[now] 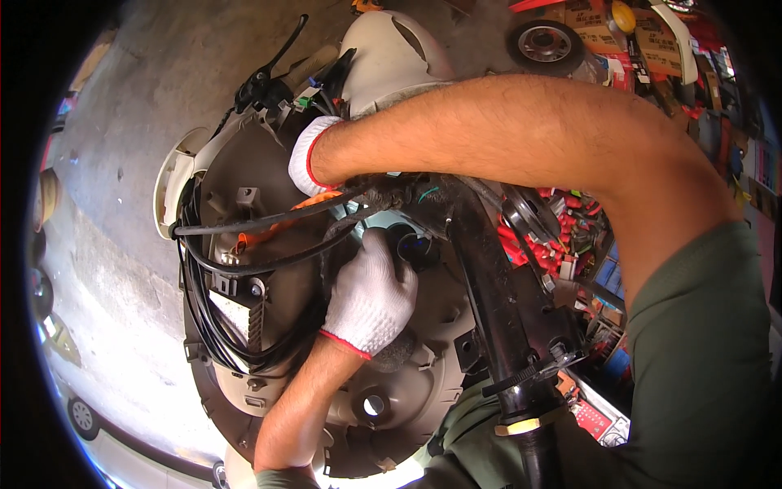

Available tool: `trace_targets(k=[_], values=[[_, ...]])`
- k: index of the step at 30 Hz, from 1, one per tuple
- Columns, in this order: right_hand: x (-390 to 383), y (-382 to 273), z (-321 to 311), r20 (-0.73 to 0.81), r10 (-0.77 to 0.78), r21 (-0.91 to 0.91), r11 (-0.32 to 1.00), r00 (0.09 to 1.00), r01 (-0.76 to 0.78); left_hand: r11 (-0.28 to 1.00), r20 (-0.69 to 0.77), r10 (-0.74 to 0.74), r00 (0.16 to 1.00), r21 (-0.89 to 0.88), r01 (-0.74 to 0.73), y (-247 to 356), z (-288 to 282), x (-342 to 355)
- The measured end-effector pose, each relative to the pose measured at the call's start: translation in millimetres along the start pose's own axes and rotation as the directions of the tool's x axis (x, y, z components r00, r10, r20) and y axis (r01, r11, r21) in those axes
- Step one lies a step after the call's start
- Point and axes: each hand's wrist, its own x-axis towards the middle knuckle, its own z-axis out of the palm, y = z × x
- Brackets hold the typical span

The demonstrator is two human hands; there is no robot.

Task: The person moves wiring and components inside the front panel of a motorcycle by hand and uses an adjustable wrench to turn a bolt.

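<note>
A beige plastic scooter body panel (432,359) lies beneath my hands, with black cables (195,285) looped along its left side. My left hand (371,297), in a white knit glove, reaches into the middle beside a black cylindrical part (415,244); its fingers are bent, and what they grip is hidden. My right hand (311,153), also gloved, reaches across from the right above the cables, its fingers hidden behind the glove's back. An orange piece (252,238) sits under the cables. A black metal steering tube (489,310) runs down on the right.
A brake lever (269,69) and white shell (391,57) sit at the top. A loose wheel (544,45), cardboard boxes (658,49) and scattered red tools (562,244) crowd the right. Concrete floor (106,204) lies left, with part of a white car (130,456) at lower left.
</note>
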Motion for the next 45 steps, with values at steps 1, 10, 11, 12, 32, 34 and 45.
trace_targets(k=[1,10,11,12,32,34,45], values=[[-1,0,2,-0.042,-0.016,0.007,1.0,0.999,0.016,1.0,0.0,0.0,1.0,0.001,0.0,0,0,0],[-1,-10,-23,0.073,-0.087,0.043,0.996,0.994,0.084,1.0,0.014,-0.014,1.0,-0.001,0.014,-2,-4,0],[-1,-13,-25,-0.026,-0.157,0.088,0.983,0.987,0.158,1.0,0.004,-0.001,1.0,-0.007,0.001,-2,-4,0],[-3,-8,-19,-0.028,-0.15,0.084,0.985,0.988,0.151,1.0,0.004,0.02,1.0,-0.012,-0.02,-1,-2,0],[14,39,38,0.059,-0.01,0.157,0.988,0.998,0.0,0.999,0.064,0.005,0.998,-0.034,-0.002,3,-2,2],[19,37,39,0.08,-0.009,0.144,0.99,0.997,-0.003,0.999,0.059,0.003,0.998,-0.032,-0.001,2,-2,1],[-1,16,19,0.06,0.126,0.115,0.985,0.99,-0.132,0.999,-0.019,0.009,1.0,-0.038,-0.01,4,6,2]])
